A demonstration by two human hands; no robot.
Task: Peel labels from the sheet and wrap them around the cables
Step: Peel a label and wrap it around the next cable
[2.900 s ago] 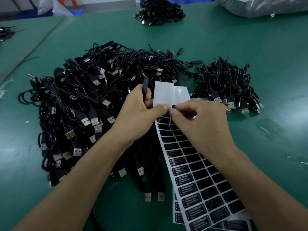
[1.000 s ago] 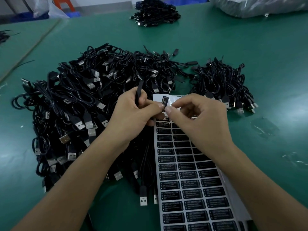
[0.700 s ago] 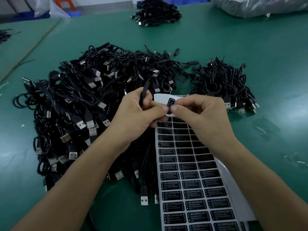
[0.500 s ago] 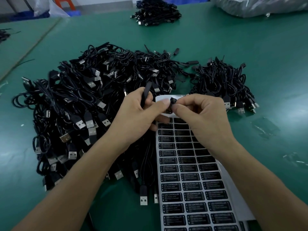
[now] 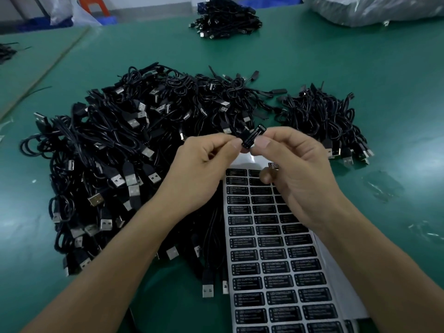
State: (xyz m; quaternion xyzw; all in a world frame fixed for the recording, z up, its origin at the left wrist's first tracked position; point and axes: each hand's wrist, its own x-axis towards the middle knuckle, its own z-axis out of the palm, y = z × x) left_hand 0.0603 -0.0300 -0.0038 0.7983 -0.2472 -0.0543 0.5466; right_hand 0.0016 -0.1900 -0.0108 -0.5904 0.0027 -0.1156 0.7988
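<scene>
A green-matted counter [image 5: 360,68] fills nearly the whole view, with a soft sheen of light on it and scraps of clear film [image 5: 382,188] on its right part. A second green counter [image 5: 28,56] adjoins its left side. Beyond the far edge stand an orange stool [image 5: 96,4] and low blue boxes [image 5: 40,21]; a bulky clear plastic bag [image 5: 374,10] rests on the far right corner.

From where I stand, only the arms show of the person. The left forearm [image 5: 115,260] and right forearm [image 5: 384,265] are bare along all their visible length, lean and smooth. The left grip [image 5: 199,174] and right grip [image 5: 300,183] are bare hands too, slim-fingered, with short, neatly trimmed nails. The right thumbnail [image 5: 263,141] is broad and squarish.
</scene>
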